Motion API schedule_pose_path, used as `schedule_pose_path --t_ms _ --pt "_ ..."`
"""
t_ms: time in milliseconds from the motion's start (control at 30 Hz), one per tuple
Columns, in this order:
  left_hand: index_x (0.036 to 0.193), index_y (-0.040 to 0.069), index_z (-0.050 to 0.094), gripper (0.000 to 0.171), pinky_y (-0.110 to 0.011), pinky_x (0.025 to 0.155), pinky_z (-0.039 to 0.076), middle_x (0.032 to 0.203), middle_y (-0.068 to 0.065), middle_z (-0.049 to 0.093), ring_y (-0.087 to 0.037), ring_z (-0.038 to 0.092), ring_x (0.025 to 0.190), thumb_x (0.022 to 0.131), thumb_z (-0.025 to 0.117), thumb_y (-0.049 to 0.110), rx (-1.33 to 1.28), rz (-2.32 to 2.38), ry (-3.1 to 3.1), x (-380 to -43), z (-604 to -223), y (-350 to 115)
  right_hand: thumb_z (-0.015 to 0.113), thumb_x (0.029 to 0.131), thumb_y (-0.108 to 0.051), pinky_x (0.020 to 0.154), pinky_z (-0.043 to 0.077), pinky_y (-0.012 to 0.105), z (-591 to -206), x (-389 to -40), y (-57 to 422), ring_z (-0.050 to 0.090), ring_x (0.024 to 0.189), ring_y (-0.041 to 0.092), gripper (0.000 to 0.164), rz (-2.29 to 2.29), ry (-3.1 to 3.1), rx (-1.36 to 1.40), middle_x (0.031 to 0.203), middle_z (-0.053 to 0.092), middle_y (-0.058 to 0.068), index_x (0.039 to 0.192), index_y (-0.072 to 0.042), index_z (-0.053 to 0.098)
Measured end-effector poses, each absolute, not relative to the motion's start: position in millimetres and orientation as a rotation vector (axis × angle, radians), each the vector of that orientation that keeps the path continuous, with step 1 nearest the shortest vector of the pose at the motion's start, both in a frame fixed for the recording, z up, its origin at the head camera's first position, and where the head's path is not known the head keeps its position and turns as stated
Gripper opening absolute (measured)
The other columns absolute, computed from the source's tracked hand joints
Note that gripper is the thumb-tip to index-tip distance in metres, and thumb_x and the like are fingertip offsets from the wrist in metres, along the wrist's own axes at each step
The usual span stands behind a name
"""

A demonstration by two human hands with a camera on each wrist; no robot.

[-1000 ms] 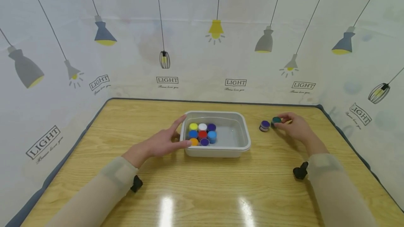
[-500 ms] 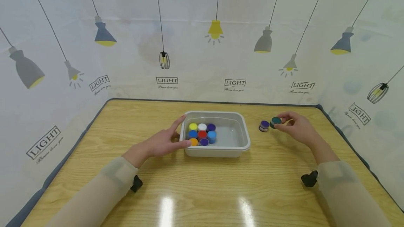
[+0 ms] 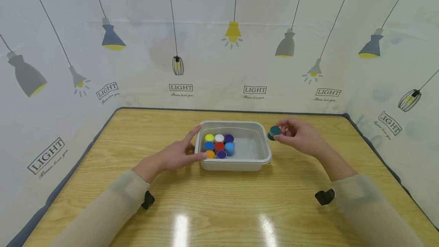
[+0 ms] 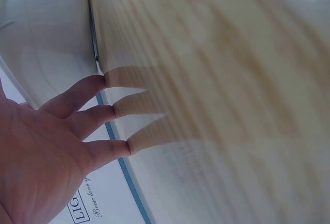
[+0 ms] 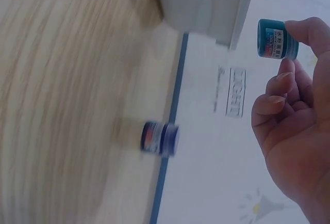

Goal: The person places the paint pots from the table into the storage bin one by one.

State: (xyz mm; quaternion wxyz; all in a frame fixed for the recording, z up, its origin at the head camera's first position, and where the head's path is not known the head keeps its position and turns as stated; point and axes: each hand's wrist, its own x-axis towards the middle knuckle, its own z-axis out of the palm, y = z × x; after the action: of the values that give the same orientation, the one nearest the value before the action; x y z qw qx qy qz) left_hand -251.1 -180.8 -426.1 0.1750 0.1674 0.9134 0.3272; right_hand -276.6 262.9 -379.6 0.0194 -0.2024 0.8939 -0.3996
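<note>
In the head view my right hand (image 3: 298, 136) pinches a small teal paint jar (image 3: 274, 132) between thumb and fingers, lifted just right of the white plastic tray (image 3: 236, 166). The right wrist view shows that teal jar (image 5: 273, 39) with its printed label. A purple-lidded jar (image 5: 159, 138) stands on the table below; in the head view my fingers mostly hide it. My left hand (image 3: 175, 155) rests against the tray's left end, thumb at the near corner and index finger at the far one. In the left wrist view three fingers of my left hand (image 4: 56, 141) reach down to the table, nearly straight.
Several paint jars stand together in the tray's left half, among them a red-lidded jar (image 3: 219, 146), a yellow one (image 3: 209, 138) and a light blue one (image 3: 229, 148). Bare tray floor (image 3: 248, 144) shows at right. A wall printed with lamps borders the wooden table (image 3: 219, 205).
My right hand has lifted the teal jar from beside the purple-lidded jar and carried it left toward the tray. The left hand and tray have stayed put.
</note>
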Motion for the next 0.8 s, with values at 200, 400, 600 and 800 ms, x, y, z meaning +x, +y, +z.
schedule_pose_path --t_ms 200,400,600,800 --pt "0.173 0.052 -0.009 0.106 -0.063 0.113 0.052 0.162 -0.018 0.059 -0.046 0.059 0.146 0.097 0.058 0.083 0.486 0.932 2.594 -251.9 -426.9 -180.6 0.085 0.097 -0.019 0.062 0.044 0.026 -372.2 -271.0 226.1 0.051 0.071 0.016 0.032 -1.237 2.704 -0.753 0.097 0.062 0.007 0.125 -0.011 0.071" --pt "0.173 0.052 -0.009 0.105 -0.067 0.116 0.049 0.162 -0.019 0.058 -0.047 0.057 0.147 0.097 0.058 0.083 0.492 0.933 2.598 -252.5 -427.6 -181.2 0.084 0.097 -0.016 0.064 0.043 0.026 -374.5 -269.9 194.7 0.051 0.076 0.019 0.032 -1.247 2.599 -0.825 0.100 0.062 0.006 0.125 -0.011 0.070" --pt "0.174 0.051 -0.009 0.106 -0.068 0.118 0.047 0.162 -0.020 0.059 -0.048 0.056 0.148 0.097 0.058 0.083 0.502 0.944 2.598 -252.8 -429.1 -180.9 0.085 0.096 -0.017 0.067 0.044 0.025 -383.6 -274.9 170.4 0.053 0.078 0.020 0.030 -1.175 2.589 -0.908 0.099 0.064 0.003 0.122 -0.013 0.072" --pt "0.174 0.050 -0.009 0.107 -0.069 0.121 0.043 0.162 -0.020 0.058 -0.048 0.056 0.148 0.097 0.058 0.083 0.496 0.944 2.595 -251.8 -428.3 -179.9 0.083 0.098 -0.019 0.070 0.047 0.027 -396.4 -280.5 157.1 0.054 0.079 0.019 0.027 -1.171 2.518 -0.969 0.099 0.066 0.004 0.122 -0.012 0.072"
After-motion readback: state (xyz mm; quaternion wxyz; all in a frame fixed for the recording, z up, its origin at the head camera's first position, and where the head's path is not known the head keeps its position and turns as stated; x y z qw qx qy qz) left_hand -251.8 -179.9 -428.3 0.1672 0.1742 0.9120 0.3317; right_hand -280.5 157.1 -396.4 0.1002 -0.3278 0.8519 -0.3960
